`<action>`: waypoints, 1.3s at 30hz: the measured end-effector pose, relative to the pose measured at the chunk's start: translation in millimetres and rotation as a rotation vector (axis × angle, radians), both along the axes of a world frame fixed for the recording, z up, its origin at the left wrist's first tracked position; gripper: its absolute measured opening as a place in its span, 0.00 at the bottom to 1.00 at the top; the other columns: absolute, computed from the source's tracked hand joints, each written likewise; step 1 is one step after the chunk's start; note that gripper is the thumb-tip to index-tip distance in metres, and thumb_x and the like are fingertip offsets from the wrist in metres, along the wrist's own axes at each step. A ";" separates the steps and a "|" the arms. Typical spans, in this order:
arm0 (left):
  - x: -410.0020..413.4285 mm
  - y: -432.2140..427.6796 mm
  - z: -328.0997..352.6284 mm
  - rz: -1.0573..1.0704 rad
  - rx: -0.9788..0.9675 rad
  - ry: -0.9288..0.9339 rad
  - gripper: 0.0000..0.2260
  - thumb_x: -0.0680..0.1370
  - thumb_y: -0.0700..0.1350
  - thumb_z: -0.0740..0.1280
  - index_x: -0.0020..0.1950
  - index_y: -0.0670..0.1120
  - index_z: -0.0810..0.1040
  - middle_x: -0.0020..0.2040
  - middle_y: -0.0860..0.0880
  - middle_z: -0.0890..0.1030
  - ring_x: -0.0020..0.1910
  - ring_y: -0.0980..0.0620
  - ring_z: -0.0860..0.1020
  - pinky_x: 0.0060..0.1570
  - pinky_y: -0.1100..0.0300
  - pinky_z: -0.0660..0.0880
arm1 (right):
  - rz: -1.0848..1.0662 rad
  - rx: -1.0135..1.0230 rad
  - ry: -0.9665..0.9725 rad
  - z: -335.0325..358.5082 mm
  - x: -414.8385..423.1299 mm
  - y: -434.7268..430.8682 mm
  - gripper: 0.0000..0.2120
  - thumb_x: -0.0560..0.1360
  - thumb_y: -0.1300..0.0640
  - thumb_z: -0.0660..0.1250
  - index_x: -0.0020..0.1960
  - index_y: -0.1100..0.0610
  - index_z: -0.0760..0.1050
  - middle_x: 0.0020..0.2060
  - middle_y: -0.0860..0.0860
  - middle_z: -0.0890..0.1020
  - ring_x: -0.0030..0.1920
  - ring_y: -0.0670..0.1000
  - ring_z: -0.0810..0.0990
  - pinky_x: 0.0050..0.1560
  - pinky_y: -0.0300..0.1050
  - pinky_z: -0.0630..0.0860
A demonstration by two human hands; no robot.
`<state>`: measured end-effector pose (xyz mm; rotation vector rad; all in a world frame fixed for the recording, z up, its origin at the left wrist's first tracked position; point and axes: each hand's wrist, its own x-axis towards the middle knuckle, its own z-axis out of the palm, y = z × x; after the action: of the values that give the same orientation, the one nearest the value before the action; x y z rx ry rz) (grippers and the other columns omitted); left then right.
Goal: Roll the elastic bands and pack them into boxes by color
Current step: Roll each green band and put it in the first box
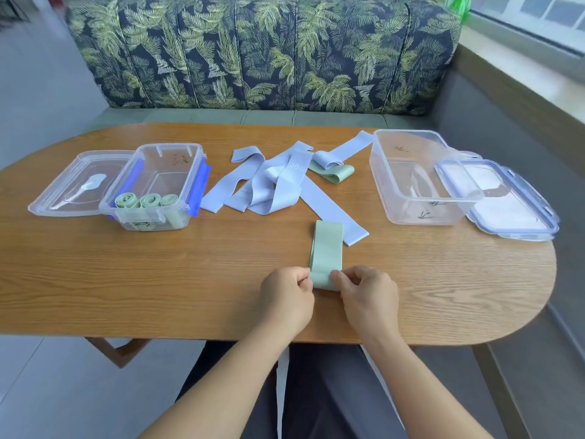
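Own body, head view. Left hand (286,299) and right hand (368,301): both bare; nails too small to judge. Left forearm (221,384) and right forearm (421,384): bare along their whole visible length, down to the bottom edge of the view. Lap: dark grey garment (326,394); plain cloth, soft folds; what kind of garment, I cannot tell. Two pale strips lie over it; the first strip (281,394) is narrow, whitish, running straight down to the lower edge; the second strip (376,372) is also whitish, slanting just beside my right forearm; cords or straps, I cannot tell which.
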<state>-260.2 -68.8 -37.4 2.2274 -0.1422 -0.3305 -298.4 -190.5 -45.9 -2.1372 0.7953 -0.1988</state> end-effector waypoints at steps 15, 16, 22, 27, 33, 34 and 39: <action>29.5 -5.9 5.9 0.014 0.048 -0.076 0.05 0.78 0.46 0.67 0.50 0.49 0.83 0.45 0.56 0.81 0.50 0.53 0.80 0.53 0.56 0.77 | -0.070 -0.064 0.047 6.7 22.5 -2.8 0.12 0.77 0.45 0.67 0.46 0.54 0.78 0.39 0.48 0.80 0.42 0.52 0.76 0.41 0.45 0.68; 31.1 -6.6 5.2 0.019 0.046 -0.077 0.04 0.78 0.46 0.67 0.48 0.50 0.83 0.43 0.57 0.80 0.49 0.53 0.80 0.52 0.56 0.77 | -0.073 -0.070 0.048 6.6 25.0 -3.3 0.12 0.77 0.45 0.67 0.46 0.54 0.79 0.39 0.48 0.79 0.42 0.52 0.75 0.41 0.44 0.68; 42.8 -14.6 3.5 0.044 0.069 -0.083 0.07 0.78 0.47 0.67 0.45 0.48 0.84 0.43 0.54 0.84 0.45 0.52 0.80 0.46 0.58 0.77 | -0.108 -0.057 0.033 4.1 39.4 -5.4 0.11 0.77 0.47 0.66 0.46 0.55 0.79 0.38 0.48 0.79 0.42 0.53 0.74 0.42 0.45 0.67; 46.2 -18.9 -0.3 0.063 0.111 -0.112 0.12 0.78 0.49 0.66 0.39 0.43 0.81 0.36 0.47 0.82 0.41 0.46 0.79 0.39 0.54 0.75 | -0.085 -0.011 -0.018 2.7 35.0 -8.6 0.14 0.78 0.48 0.65 0.39 0.56 0.77 0.31 0.49 0.79 0.38 0.54 0.76 0.37 0.45 0.66; 48.7 -20.6 2.2 0.054 0.117 -0.087 0.16 0.78 0.51 0.65 0.37 0.41 0.79 0.34 0.45 0.81 0.37 0.44 0.78 0.34 0.54 0.73 | -0.060 0.085 -0.048 3.9 16.3 -11.7 0.07 0.75 0.51 0.69 0.45 0.53 0.84 0.36 0.44 0.82 0.41 0.46 0.79 0.39 0.41 0.69; 47.6 -20.1 3.3 0.056 0.119 -0.089 0.17 0.78 0.50 0.65 0.34 0.40 0.77 0.31 0.45 0.79 0.33 0.44 0.75 0.31 0.55 0.70 | -0.064 0.081 -0.029 4.1 15.5 -10.9 0.08 0.75 0.50 0.69 0.45 0.53 0.84 0.35 0.44 0.81 0.40 0.47 0.78 0.38 0.42 0.68; 26.3 -18.4 10.3 0.076 0.121 -0.072 0.19 0.81 0.42 0.59 0.29 0.46 0.63 0.27 0.50 0.66 0.28 0.51 0.64 0.28 0.58 0.60 | -0.069 0.016 0.018 3.1 15.7 -5.5 0.14 0.78 0.49 0.67 0.41 0.58 0.83 0.30 0.52 0.81 0.35 0.53 0.77 0.35 0.46 0.71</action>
<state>-234.0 -87.2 -27.1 2.3591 -0.0773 -0.2227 -282.7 -196.0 -42.8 -2.1011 0.8798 -0.2090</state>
